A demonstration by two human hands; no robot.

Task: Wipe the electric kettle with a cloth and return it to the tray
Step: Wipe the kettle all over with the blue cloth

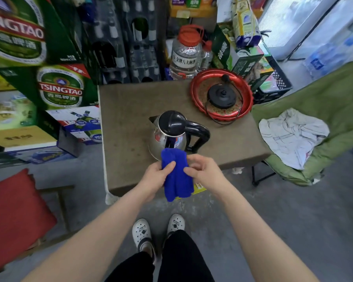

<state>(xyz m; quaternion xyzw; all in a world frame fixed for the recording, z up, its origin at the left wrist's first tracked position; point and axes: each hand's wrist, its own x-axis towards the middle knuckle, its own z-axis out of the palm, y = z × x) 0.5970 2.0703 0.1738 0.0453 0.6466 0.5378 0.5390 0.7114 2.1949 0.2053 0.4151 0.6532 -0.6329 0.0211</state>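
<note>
Shiny steel kettle with black lid (169, 133) sits upright, spout upper-left, handle right. Both hands, left hand (157, 176) and right hand (202, 169), pinch the folded blue cloth (176, 176), hanging lengthwise.

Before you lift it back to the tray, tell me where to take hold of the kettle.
Take the electric kettle by its black loop handle, coming from the right, likely with the right hand once it lets go of the blue cloth. The handle juts out to the right, away from the spout, and its open loop leaves room for fingers; the rounded steel body gives no such grip.
</note>
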